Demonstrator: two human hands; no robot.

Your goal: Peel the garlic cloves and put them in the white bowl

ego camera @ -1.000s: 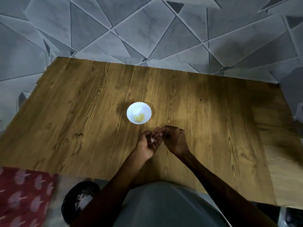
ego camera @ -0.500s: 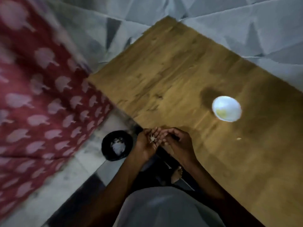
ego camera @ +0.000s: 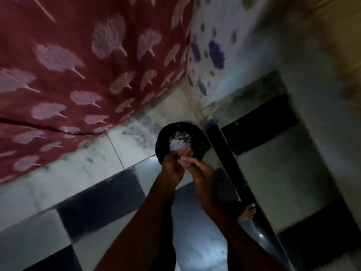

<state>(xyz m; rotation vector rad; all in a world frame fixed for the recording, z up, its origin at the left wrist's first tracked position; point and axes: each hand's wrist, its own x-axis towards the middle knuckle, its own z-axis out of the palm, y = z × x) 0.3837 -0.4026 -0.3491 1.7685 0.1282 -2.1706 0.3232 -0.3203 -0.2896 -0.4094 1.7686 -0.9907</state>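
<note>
Pale and small, what we take for a garlic clove (ego camera: 178, 163) sits pinched between our two hands, too blurred to say whether skin clings to it. Our left hand (ego camera: 172, 166) curls its fingers round the piece. Our right hand (ego camera: 201, 172) meets it from the other side, fingertips pinched at its edge. Both hands hover just above a black container (ego camera: 162, 141) on the floor, which holds a heap of pale scraps (ego camera: 176, 143), apparently shed skins.

We judge the step in hand to be peeling, with the waste dropping into the container. The next move calls for stripping off any last skin, letting it fall here, then carrying the bare clove to the white bowl, which is out of view.

Beneath is a tiled floor (ego camera: 97, 202) of dark and pale squares, glossy in spots. One bare foot (ego camera: 247, 212) shows to the right of our arms. Red cloth (ego camera: 68, 65) patterned with pale leaf shapes fills the upper left, and beside it hangs white cloth (ego camera: 213, 51) with purple blotches. A brownish blur in the top right corner may be the table (ego camera: 343, 26).
</note>
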